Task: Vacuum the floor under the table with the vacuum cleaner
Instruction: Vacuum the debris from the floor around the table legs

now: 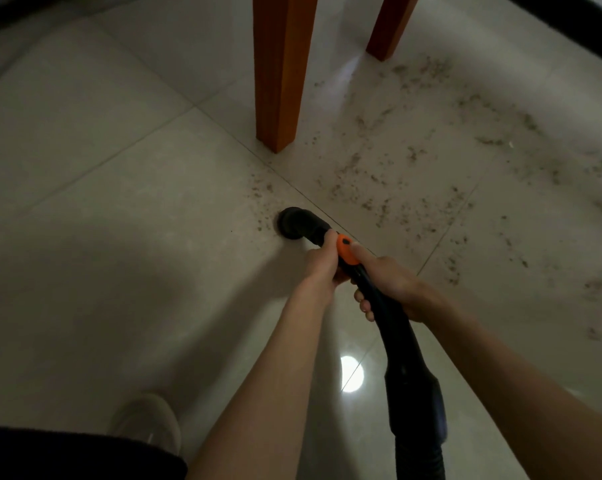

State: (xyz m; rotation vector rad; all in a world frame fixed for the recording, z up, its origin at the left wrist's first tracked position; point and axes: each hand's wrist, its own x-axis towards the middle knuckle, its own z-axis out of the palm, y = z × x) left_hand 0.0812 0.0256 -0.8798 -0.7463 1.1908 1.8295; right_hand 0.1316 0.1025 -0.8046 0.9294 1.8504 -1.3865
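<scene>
Black ribbed hose rises from the near edge into one black vacuum wand with a single orange collar, and two bare hands clasp it: the right hand curls round the tube just behind the collar, the left hand grips it beside the collar. One round black nozzle sits on the pale tiled floor just beyond the hands, at the edge of scattered dark debris. Farther off stand two orange-brown wooden table legs, the nearer one close to the nozzle, with debris spread to their right.
</scene>
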